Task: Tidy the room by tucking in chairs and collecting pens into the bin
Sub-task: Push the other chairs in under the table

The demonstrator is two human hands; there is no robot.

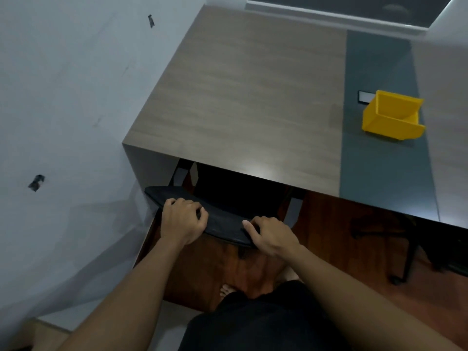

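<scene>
I have both hands on the curved top edge of the black chair's backrest: my left hand is curled over it near the wall end, fingers folded across the top and thumb on my side, and my right hand grips the other end with the thumb pressed against the near face and the fingers wrapped over. The chair looks nearly home already; its seat sits in shadow beneath the wooden table, and only the backrest stands out past the table's near edge, so I judge this tuck to be in its last stretch, with perhaps a small push left. Further right a second chair's dark wheeled base shows under the table edge; how far in that one sits I cannot tell from here. The yellow bin stands on the table's grey-blue strip, well apart from my hands, with a small black-framed card just behind it. What shows of the bin's inside looks bare, and I see no pens anywhere on the tabletop, so the pen collecting appears wholly ahead of me.
</scene>
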